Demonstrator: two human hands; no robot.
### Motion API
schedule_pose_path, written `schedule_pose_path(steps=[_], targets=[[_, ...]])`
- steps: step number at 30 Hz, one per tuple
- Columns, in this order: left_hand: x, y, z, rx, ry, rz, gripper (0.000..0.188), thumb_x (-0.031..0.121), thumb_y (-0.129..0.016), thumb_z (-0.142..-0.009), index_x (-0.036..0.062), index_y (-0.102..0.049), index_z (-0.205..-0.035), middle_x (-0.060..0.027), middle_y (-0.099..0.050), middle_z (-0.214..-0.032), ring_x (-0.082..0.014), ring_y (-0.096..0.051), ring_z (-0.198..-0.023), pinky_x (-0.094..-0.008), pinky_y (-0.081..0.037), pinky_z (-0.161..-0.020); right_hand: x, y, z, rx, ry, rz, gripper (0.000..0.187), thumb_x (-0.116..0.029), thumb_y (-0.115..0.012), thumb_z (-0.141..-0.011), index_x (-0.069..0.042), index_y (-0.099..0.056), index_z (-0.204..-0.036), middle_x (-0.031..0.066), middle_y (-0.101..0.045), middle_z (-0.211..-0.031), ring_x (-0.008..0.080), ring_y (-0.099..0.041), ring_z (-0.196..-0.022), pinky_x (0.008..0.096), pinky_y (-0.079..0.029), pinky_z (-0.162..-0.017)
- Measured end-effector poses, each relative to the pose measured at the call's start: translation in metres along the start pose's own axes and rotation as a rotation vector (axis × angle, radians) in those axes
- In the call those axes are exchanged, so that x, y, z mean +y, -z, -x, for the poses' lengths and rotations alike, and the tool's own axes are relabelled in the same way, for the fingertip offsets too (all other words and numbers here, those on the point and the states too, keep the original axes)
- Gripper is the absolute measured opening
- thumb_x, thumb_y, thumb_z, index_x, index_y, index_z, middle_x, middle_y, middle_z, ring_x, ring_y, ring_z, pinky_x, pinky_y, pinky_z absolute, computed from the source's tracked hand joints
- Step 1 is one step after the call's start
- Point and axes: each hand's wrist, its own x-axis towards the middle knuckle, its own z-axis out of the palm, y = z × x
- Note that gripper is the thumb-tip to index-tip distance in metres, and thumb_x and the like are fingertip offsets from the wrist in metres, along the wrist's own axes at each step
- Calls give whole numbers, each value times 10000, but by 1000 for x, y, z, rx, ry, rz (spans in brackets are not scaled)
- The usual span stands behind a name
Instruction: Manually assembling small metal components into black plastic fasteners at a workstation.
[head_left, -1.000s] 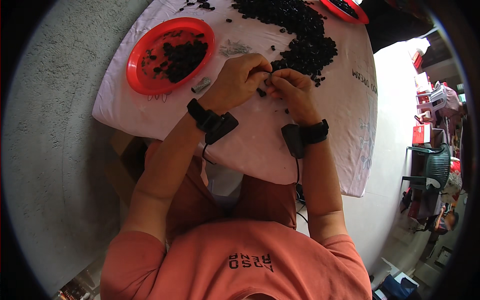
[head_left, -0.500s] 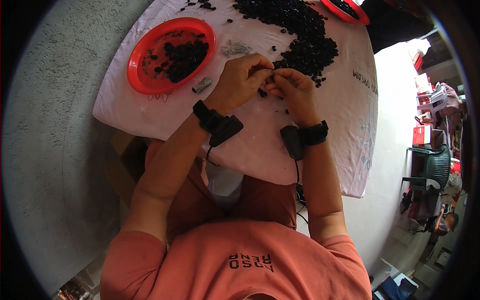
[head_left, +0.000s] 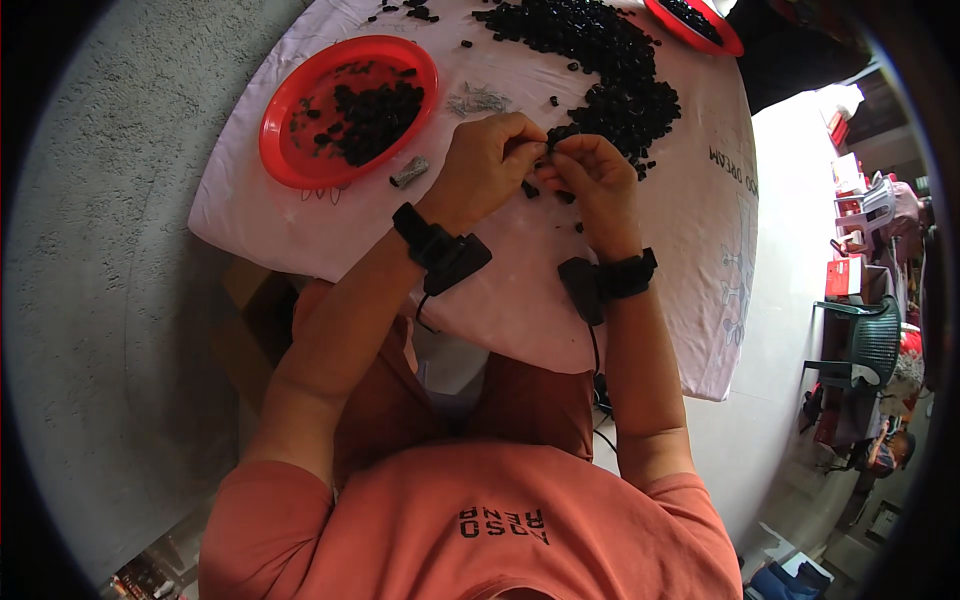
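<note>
Over the pale pink printed tablecloth (head_left: 510, 300), your two bare hands met just short of a large heap of small, glossy black pieces (head_left: 620, 95). Your left hand (head_left: 487, 168) had its thumb and forefinger clamped on a small dark piece (head_left: 545, 159), mostly hidden by the fingers. Your right hand (head_left: 602, 190) came to the same spot from the other side, its thumb and forefinger bent close together; you could not tell whether they gripped the piece or only touched it. A few loose black bits (head_left: 530, 189) lay on the cloth just below your fingertips. Left of your left hand lay a short silver-grey cylinder (head_left: 409, 171), and beyond it a scatter of slim silvery pieces (head_left: 478, 100). Farther left sat a round, shallow red plastic tray (head_left: 285, 125), holding more black pieces (head_left: 380, 120). A second red tray (head_left: 728, 42) stood at the table's far right edge.
</note>
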Motion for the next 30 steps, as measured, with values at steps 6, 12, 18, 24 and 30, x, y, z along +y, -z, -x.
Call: schedule_pose_path(steps=[6, 12, 18, 24, 30], targets=[[5, -3, 2, -31, 21, 49, 118, 20, -625, -918, -30, -680, -1009, -49, -691, -832, -85, -648, -728, -228, -526, -660, 1, 1, -1, 10, 9, 2, 135, -4, -607, -933, 25, -615, -1064, 103, -694, -954, 153, -697, -828, 244, -556, -731], [1, -3, -1, -50, 195, 288, 120, 38, -618, -934, -27, -683, -1012, -57, -694, -835, -90, -652, -700, -227, -530, -646, 0, 2, -2, 46, 2, -6, 146, -6, -614, -926, 43, -620, -1064, 110, -695, -954, 145, -696, -834, 234, -564, -736], [1, -5, 0, -47, 376, 514, 140, 81, -611, -959, -5, -657, -1059, -67, -698, -882, -109, -674, -736, -228, -543, -677, -1, 3, -1, 65, -45, -74, 144, -33, -622, -931, 36, -628, -1057, 105, -696, -957, 145, -697, -836, 229, -558, -744], [2, -4, 1, -68, 377, 559, 143, 86, -620, -954, -11, -633, -1059, -79, -696, -911, -119, -677, -770, -232, -548, -704, -2, 4, -1, 67, -49, -127, 150, -33, -631, -921, 29, -635, -1057, 100, -700, -949, 144, -697, -829, 226, -553, -744], [1, -7, 0, -48, 234, 377, 108, 33, -654, -867, -52, -642, -933, -106, -691, -827, -139, -681, -690, -248, -555, -629, 1, 2, 0, 68, 13, 50, 142, -27, -636, -918, 20, -650, -1051, 78, -700, -941, 127, -688, -829, 225, -552, -738]])
